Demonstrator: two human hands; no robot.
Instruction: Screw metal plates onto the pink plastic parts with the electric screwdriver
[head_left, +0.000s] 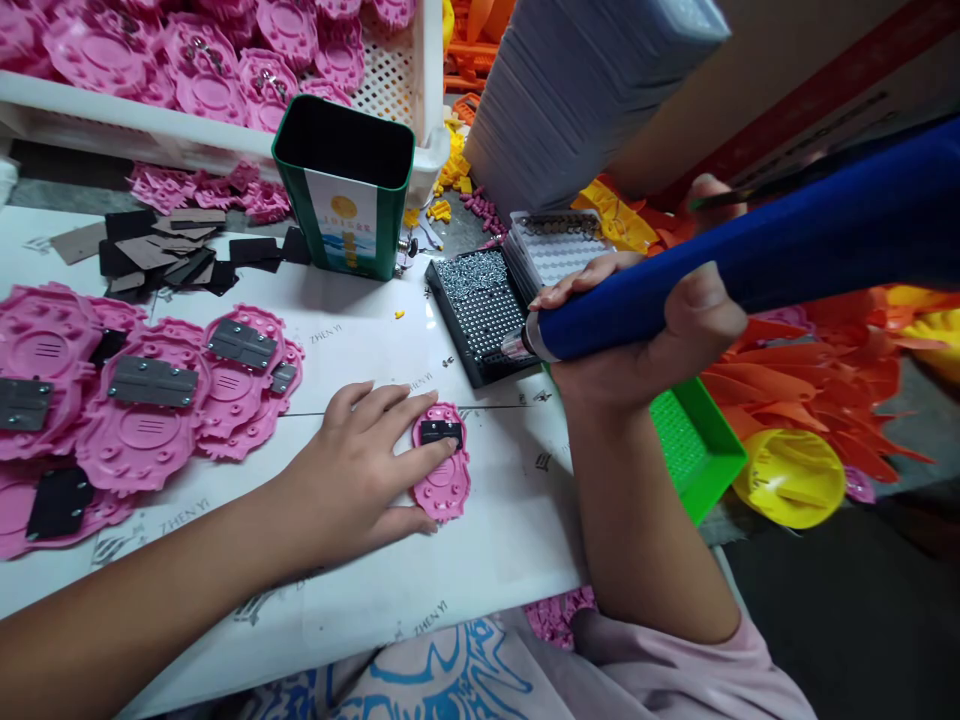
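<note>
My left hand [367, 470] steadies a small pink plastic casing [444, 492] against the table, its index finger on the black cover plate [441, 431] and its thumb at the lower left edge. In my right hand [675, 330] is a blue electric screwdriver [615, 310], fingers wrapped round its body. The screwdriver's tip points down at the near end of a black screw tray [480, 325], whose holes hold screws. Loose small screws [472, 272] are heaped at the tray's far end. Whether a screw sits on the tip I cannot tell.
Pink casings with plates [150, 390] lie piled at left, below loose black plates [180, 245]. A green tin [349, 215] stands behind. A white crate [420, 90] holds more pink casings. At right are a green basket [701, 450], a yellow cup-like piece [791, 480] and orange parts [817, 390].
</note>
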